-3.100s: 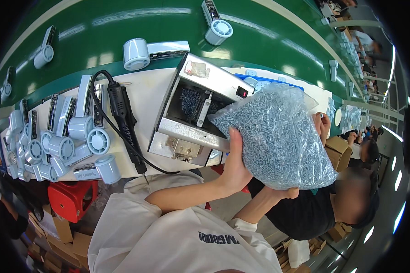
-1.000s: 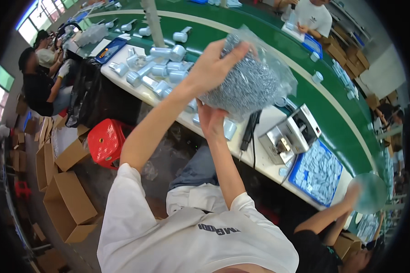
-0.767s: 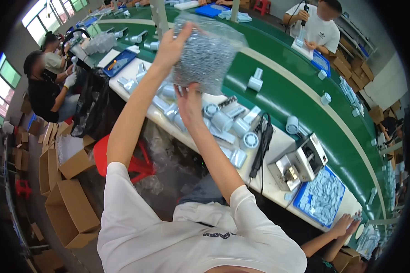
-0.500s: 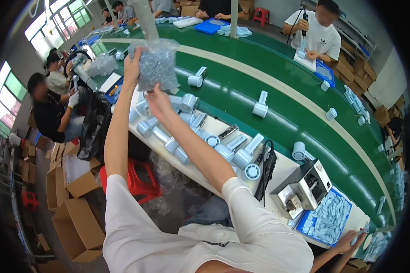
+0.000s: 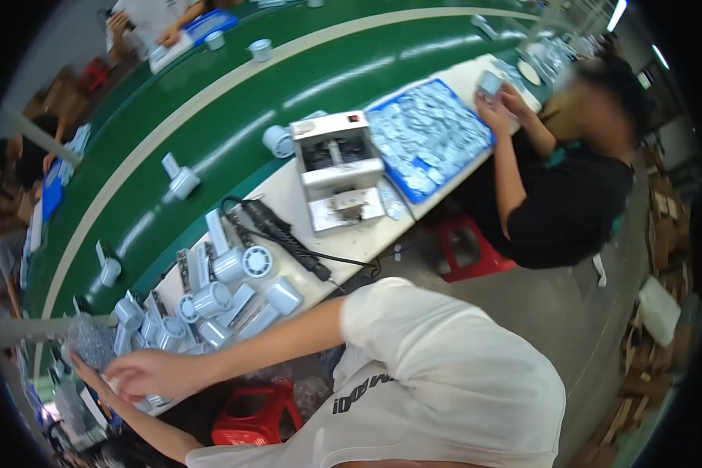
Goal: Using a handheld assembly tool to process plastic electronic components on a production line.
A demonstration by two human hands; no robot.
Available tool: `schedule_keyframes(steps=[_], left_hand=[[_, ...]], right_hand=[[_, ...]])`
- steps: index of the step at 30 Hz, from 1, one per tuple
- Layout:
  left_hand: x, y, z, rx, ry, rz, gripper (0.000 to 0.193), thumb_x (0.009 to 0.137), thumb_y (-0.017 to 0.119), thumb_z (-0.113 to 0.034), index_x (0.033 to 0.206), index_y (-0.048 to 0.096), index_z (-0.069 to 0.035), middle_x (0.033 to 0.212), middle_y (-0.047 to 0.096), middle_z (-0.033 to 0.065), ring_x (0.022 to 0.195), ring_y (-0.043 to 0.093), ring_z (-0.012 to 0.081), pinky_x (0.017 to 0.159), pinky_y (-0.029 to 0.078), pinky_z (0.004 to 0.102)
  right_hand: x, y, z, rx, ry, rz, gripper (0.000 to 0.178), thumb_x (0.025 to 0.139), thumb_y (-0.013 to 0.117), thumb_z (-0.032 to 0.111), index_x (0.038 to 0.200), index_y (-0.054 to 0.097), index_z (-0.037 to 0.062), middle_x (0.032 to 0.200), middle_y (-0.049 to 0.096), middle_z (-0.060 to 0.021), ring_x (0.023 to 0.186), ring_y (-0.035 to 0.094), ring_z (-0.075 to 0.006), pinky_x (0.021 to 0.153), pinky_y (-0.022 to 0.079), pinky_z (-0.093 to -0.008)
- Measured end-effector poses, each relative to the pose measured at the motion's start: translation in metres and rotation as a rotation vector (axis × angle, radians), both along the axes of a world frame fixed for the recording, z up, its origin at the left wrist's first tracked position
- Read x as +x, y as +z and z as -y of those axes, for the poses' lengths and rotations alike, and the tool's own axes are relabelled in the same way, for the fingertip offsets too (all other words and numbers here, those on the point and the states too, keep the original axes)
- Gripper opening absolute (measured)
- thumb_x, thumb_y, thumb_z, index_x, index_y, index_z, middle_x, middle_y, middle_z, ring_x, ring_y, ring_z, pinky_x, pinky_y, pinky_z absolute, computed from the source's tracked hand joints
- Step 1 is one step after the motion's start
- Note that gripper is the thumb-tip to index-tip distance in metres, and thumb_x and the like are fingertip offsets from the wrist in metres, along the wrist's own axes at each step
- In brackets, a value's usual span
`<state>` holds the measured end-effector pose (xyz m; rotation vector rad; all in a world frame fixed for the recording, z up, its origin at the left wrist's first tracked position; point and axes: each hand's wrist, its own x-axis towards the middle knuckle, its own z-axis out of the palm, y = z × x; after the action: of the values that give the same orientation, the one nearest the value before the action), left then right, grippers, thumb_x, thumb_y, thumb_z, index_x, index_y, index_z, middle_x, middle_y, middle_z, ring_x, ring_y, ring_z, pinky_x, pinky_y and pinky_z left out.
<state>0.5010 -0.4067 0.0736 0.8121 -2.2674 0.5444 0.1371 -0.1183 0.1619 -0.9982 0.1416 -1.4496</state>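
Observation:
At the far left, my left hand (image 5: 92, 376) is at the lower side of a clear plastic bag (image 5: 90, 342) full of small grey parts, its fingers against the bag and partly hidden. My right hand (image 5: 152, 374) is just right of it, fingers loosely bent and apart, with nothing visible in them. Beneath and beyond my right forearm, several light-blue handheld fan bodies (image 5: 213, 299) lie heaped on the white bench (image 5: 351, 248). Beside them rests a black electric screwdriver (image 5: 285, 242) with its cord.
A metal machine (image 5: 337, 171) stands mid-bench, beside a blue tray (image 5: 487, 140) of light-blue pieces. The green conveyor (image 5: 234, 132) carries more fan bodies. On the right a co-worker (image 5: 573, 187) holds a light-blue part. Red stools (image 5: 257, 413) stand below the bench.
The view has swung right, bringing the machine, tray and co-worker toward the middle. The bag now appears at far left, and my right hand has come off it.

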Motion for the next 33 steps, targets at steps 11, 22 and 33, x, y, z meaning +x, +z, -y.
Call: schedule_keyframes(steps=[11, 22, 33], left_hand=[[-0.005, 0.038, 0.075, 1.534, 0.306, -0.708, 0.093, 0.08, 0.048, -0.07, 0.13, 0.043, 0.008, 0.126, 0.052, 0.0196, 0.11, 0.053, 0.0315, 0.092, 0.041, 0.0411], [-0.184, 0.113, -0.077, 0.338, 0.74, 0.281, 0.066, 0.089, 0.05, -0.045, 0.129, 0.041, 0.006, 0.116, 0.056, 0.0268, 0.108, 0.052, 0.0431, 0.09, 0.043, 0.0475], [-0.272, 0.123, -0.3, 0.181, 0.471, 0.251, 0.046, 0.094, 0.048, -0.031, 0.128, 0.047, 0.001, 0.124, 0.053, 0.0197, 0.113, 0.052, 0.0336, 0.093, 0.041, 0.0392]], right_hand=[[-0.306, -0.027, -0.336, 0.509, -1.059, -1.083, 0.021, 0.091, 0.052, 0.011, 0.107, 0.06, -0.0002, 0.088, 0.066, -0.0093, 0.084, 0.064, -0.0143, 0.078, 0.049, -0.0277], [-0.666, -0.097, -0.38, 1.062, -2.093, -1.928, 0.081, 0.064, 0.077, 0.037, 0.127, 0.043, 0.0004, 0.115, 0.056, -0.0229, 0.118, 0.047, -0.0347, 0.1, 0.035, -0.0438], [-0.658, -0.087, -0.344, 0.717, -2.136, -1.951, 0.057, 0.059, 0.078, 0.016, 0.11, 0.054, 0.0034, 0.093, 0.06, -0.0143, 0.101, 0.056, -0.0342, 0.092, 0.043, -0.0427]])
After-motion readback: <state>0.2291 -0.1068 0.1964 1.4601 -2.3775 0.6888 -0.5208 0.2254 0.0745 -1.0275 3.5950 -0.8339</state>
